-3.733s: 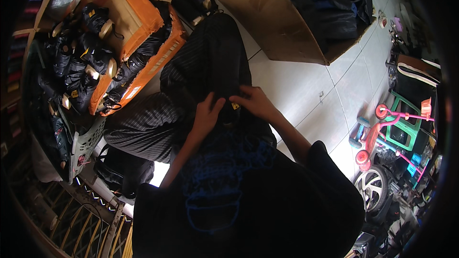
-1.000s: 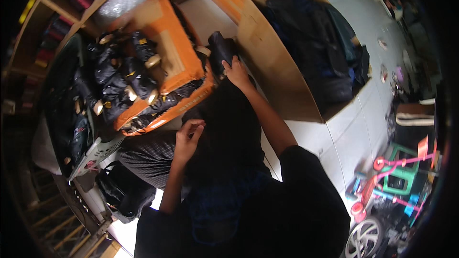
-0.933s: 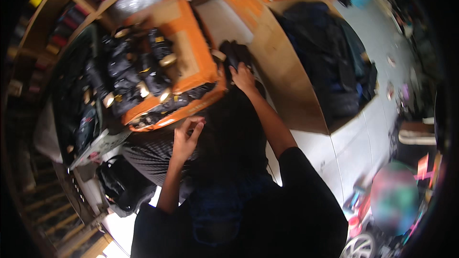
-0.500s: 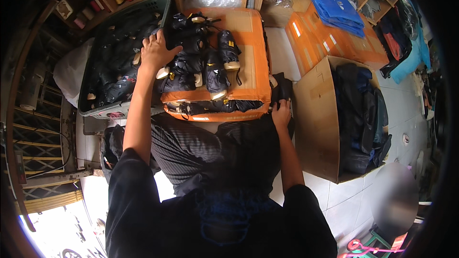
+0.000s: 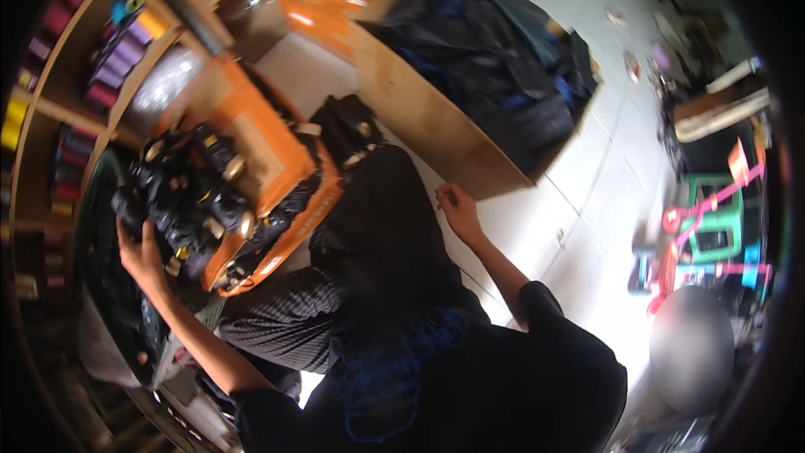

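**Hands at the orange crate and the dark cloth**

We take the orange crate [image 5: 277, 155] as our landmark. It sits tilted and is heaped with small black bags with gold fittings [image 5: 193, 201], which spill over its near rim. Our left hand [image 5: 141, 253] reaches to the crate's left edge, fingers curled against one of the black bags there; we cannot tell whether it truly grips the bag or only presses on it. To the left of the crate lies a dark tray [image 5: 105, 302] holding more black goods, too dim to sort out.

To the right of the crate, a dark cloth [image 5: 381, 235] lies draped over our lap. Our right hand [image 5: 457, 208] is at the cloth's far right edge, fingertips pressed together in a pinch, seemingly on a thin thread or hem.

Beyond the crate to the right stands a large cardboard box [image 5: 436, 122], filled with black and dark blue fabric [image 5: 495, 50]. Behind the crate to the left, a wooden shelf [image 5: 80, 109] carries spools of coloured thread [image 5: 126, 42].
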Tool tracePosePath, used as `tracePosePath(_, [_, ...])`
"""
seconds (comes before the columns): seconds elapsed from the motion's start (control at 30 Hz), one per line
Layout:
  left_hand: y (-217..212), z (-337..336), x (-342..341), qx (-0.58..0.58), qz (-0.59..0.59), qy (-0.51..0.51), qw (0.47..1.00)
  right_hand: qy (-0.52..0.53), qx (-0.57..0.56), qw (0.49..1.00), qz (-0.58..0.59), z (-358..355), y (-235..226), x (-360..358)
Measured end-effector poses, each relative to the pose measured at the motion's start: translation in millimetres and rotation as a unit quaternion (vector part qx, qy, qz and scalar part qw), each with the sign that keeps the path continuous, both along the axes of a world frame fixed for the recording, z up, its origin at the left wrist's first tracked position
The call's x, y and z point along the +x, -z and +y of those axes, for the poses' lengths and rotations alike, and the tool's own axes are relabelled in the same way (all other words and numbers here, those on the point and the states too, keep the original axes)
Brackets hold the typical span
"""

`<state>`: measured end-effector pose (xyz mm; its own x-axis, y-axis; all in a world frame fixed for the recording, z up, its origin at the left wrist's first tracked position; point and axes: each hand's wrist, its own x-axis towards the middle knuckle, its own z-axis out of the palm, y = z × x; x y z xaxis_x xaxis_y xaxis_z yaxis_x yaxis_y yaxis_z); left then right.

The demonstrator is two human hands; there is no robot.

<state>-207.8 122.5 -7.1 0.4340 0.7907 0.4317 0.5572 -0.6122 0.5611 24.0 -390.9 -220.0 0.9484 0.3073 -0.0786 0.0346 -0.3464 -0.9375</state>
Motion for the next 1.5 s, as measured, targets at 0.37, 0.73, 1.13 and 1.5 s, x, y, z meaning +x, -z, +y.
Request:
tracePosePath(0.37, [1, -271, 193, -0.456, -0.189, 0.385, 0.780, 0.265, 0.157, 0.942, 0.133, -193, 64, 46])
tracePosePath(0.73, [41, -374, 288, -0.441, -0.001, 0.552, 0.707, 0.289, 0.107, 0.951, 0.019, -235, 87, 333])
tracePosePath(1.13, [-2, -398, 312, -0.290, 0.146, 0.675, 0.663, 0.132, -0.423, 0.893, -0.083, -257, 145, 460])
tracePosePath(1.5, [-14, -405, 316, -0.348, 0.167, 0.635, 0.669, 0.173, -0.394, 0.889, -0.156, -257, 146, 422])
